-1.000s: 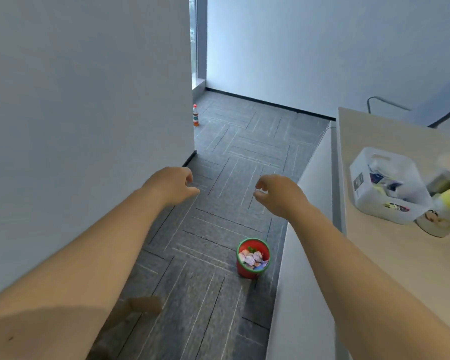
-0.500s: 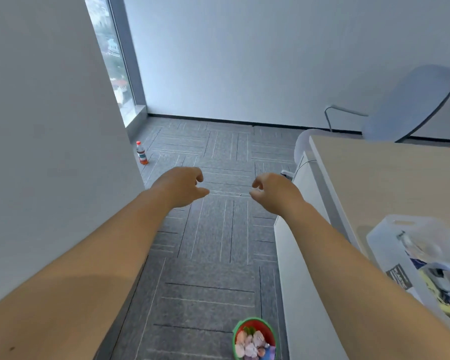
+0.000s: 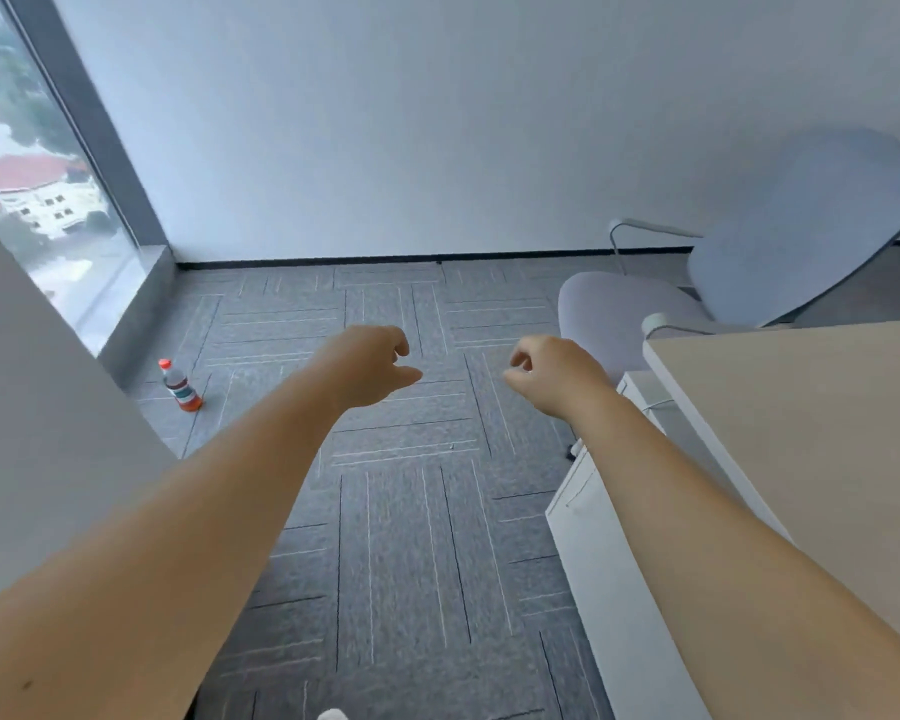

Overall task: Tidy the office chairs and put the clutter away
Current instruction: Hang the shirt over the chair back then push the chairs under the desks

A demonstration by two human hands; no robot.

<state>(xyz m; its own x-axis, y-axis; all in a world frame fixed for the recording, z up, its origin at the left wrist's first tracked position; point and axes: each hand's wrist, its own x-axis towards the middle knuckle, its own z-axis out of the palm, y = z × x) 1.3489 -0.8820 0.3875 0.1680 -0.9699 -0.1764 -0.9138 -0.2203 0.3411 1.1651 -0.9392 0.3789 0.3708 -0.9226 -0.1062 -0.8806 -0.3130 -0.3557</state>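
A: Office chair (image 3: pixel 739 262) stands at the desk (image 3: pixel 801 433) corner, right; bottle (image 3: pixel 180 387) on the carpet by the window.

B: Hands?

A: Left hand (image 3: pixel 370 363) and right hand (image 3: pixel 557 374) apart, loosely curled, holding nothing. Approach step, I judge; next, reach the chair.

bottle (image 3: pixel 180 386) on floor at left, near window (image 3: pixel 32 200) | chair (image 3: pixel 739 272) at right, behind desk (image 3: pixel 801 433) | wall (image 3: pixel 437 122) behind all
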